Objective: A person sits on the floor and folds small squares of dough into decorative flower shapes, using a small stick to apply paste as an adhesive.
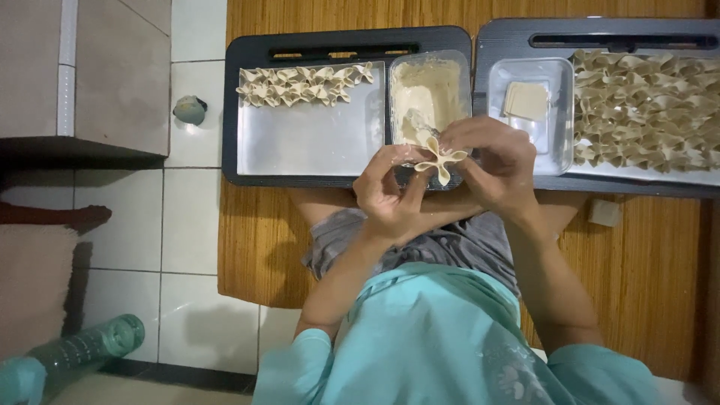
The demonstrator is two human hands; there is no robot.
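Green translucent plastic, a bottle lies on its side on the white floor tiles at about eight o'clock, well apart from everything else, and a small grey-green rounded object sits on a tile at ten o'clock. Next comes the dark rectangular lap tray at eleven o'clock, resting on a brown woven mat; on it lies a shiny flat metal sheet with two short rows of pale folded dough pieces along its far edge, and just beside that a clear plastic tub of creamy beige filling. At the centre, the left hand and the right hand meet at twelve o'clock over the near end of the tub, both pinching one pale folded dough wrapper between thumbs and fingertips; it is held in the air between them. At one o'clock a second dark tray holds a clear square container of flat dough squares, and at two o'clock a dense heap of finished folded dough pieces. A small pale block lies on the mat at three o'clock.
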